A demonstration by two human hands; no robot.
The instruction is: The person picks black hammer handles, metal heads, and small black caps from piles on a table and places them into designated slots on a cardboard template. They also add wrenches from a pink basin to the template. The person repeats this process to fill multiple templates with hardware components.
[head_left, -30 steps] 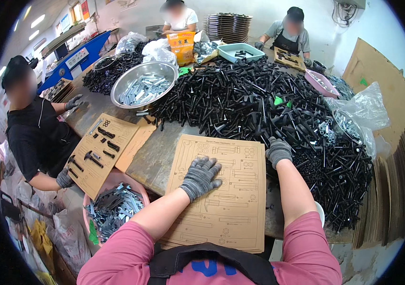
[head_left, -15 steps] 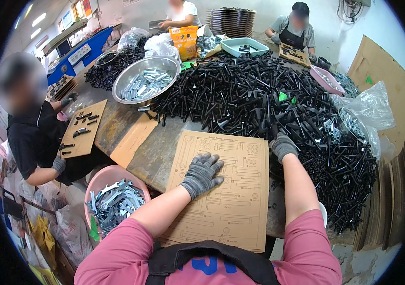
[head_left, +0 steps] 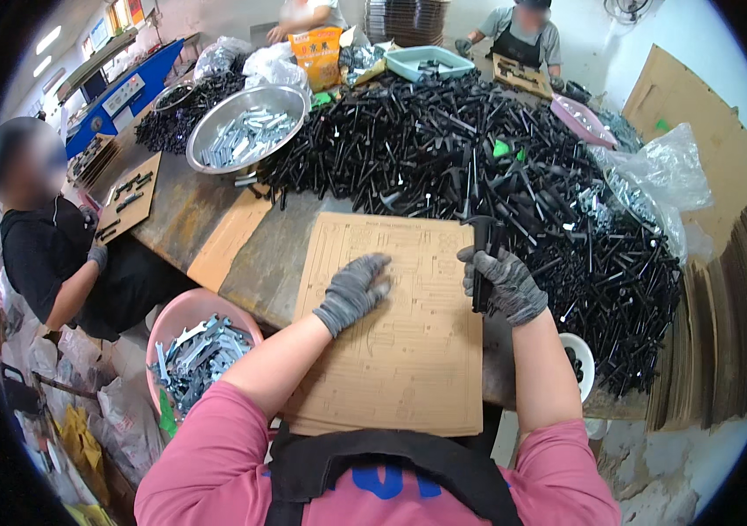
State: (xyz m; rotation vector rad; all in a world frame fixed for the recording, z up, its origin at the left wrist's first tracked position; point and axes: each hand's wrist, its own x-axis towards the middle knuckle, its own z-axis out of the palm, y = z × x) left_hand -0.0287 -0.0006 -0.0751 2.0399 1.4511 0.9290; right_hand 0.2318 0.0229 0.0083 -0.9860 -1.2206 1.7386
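Note:
In front of me lies a stack of brown cardboard sheets [head_left: 391,386] printed with outlines of hardware. My left hand [head_left: 353,294], in a grey glove, is over the upper left of the top sheet with its fingers stretched out, holding nothing. Beside the stack's upper right edge, my gloved right hand [head_left: 513,287] is closed around a black T-headed bolt [head_left: 481,285], its wide head upward. Whether a second piece is in the grip, I cannot tell. Behind and to the right spreads a large heap of black bolts [head_left: 391,158].
A steel bowl [head_left: 195,131] of silver metal pieces stands at the back left. Wrenches fill a pink tub [head_left: 159,329] at lower left. Right of my forearm is a white bowl [head_left: 585,373]. Co-workers [head_left: 49,237] [head_left: 527,39] handle boards around the table [head_left: 259,294].
My right hand has come out of the heap toward me, now with a black T-headed bolt in it. My left hand, earlier flat on the sheet, has turned and its fingers have drawn closer together.

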